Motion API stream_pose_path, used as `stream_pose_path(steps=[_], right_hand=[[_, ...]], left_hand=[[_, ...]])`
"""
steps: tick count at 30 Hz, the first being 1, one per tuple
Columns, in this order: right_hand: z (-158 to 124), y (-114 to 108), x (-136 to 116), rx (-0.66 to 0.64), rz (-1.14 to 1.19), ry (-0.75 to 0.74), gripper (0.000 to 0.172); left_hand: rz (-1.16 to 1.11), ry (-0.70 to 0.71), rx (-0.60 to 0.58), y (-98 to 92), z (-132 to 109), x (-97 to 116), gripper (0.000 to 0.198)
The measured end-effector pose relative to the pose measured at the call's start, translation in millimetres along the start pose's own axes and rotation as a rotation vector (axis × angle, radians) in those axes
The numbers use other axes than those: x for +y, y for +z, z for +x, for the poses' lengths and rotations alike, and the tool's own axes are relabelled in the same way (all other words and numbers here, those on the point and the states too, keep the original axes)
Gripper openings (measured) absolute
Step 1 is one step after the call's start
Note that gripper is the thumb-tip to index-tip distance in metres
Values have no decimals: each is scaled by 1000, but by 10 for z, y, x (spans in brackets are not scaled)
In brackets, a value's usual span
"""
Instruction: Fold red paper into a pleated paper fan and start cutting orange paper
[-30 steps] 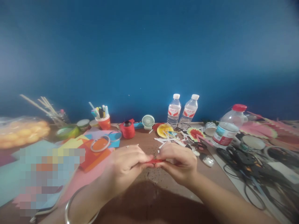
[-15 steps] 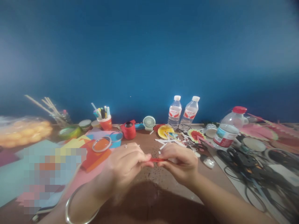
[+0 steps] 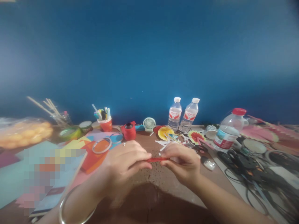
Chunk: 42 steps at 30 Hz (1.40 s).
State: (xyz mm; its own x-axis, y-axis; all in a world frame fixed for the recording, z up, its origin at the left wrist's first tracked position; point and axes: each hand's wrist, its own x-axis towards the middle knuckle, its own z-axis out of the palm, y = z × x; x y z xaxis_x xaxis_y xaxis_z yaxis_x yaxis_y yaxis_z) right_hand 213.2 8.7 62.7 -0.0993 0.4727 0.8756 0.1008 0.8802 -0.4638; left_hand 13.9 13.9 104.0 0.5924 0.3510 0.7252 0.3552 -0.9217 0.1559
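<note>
A thin red strip of folded paper is held level between both hands, just above the brown table. My left hand pinches its left end with closed fingers; a ring shows on one finger and a silver bangle sits on that wrist. My right hand pinches the right end, fingers curled round it. Most of the strip is hidden inside the two hands.
Coloured paper sheets and tape rings lie left. At the back stand an orange pen cup, a red tape dispenser, a small fan and two water bottles. A larger bottle, paper fans and black cables crowd the right.
Both hands keep their pinch on the red strip and have shifted only slightly; the view has tipped up a little, so the table items sit lower in the picture.
</note>
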Motion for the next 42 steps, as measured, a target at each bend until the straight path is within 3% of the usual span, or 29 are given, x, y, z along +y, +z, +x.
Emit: stream_pose_path(steps=[4, 7, 11, 14, 17, 19, 24, 30, 33, 35, 39, 42], right_hand=[[-12, 10, -15, -11, -2, -2, 10], [-19, 20, -36, -20, -9, -5, 10], [-4, 30, -49, -19, 2, 9, 7], [24, 22, -21, -15, -8, 42, 4], [51, -2, 30, -29, -67, 74, 5], [61, -18, 59, -31, -113, 100, 7], [41, -13, 94, -60, -152, 231, 18], [-37, 64, 168, -72, 109, 487, 51], [-56, 72, 166, -121, 150, 547, 56], [-57, 79, 154, -133, 137, 607, 49], [-74, 137, 169, -48, 18, 716, 15], [-139, 203, 237, 18, 12, 757, 10]], left_hand=[[61, 64, -11, 8, -6, 27, 17], [124, 53, -18, 28, -56, 47, 6], [83, 13, 2, 66, -93, 54, 8], [12, -131, -74, 58, -49, 54, 2], [-36, -327, -201, 18, 14, 56, 14], [-62, -419, -227, 6, 36, 50, 18], [-131, -554, -181, 88, 21, -28, 11], [-332, -714, -116, 223, 13, -127, 13], [-446, -799, -134, 272, 15, -141, 14], [-513, -854, -147, 305, 7, -146, 14], [-701, -955, -97, 399, -49, -176, 14], [-870, -1042, -12, 504, -118, -232, 16]])
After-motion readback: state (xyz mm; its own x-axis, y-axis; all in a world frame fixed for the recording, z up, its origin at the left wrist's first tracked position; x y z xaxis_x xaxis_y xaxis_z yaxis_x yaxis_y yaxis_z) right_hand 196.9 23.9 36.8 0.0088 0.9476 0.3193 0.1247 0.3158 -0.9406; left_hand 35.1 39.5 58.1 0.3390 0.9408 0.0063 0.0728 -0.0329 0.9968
